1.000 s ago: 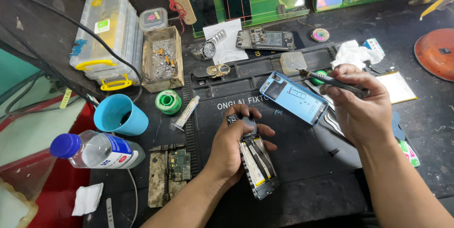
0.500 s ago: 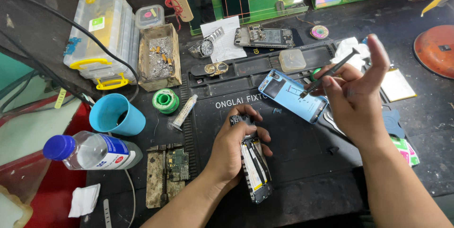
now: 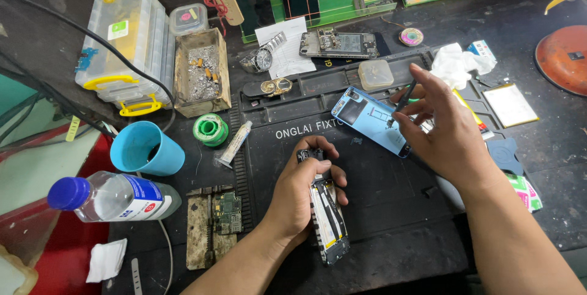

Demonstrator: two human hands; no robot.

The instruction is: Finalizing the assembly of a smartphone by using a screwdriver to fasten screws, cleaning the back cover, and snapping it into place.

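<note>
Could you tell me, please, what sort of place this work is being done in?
Most likely a phone repair bench. The left hand holds an opened phone, the right hand holds a thin tool over a blue back cover, and a bare circuit board lies behind.

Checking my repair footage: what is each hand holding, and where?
Left hand grips the opened phone around its upper half; right hand pinches a thin dark tool near its upper end.

Left hand covers the opened phone's upper half; orange disc cut by right edge
</note>
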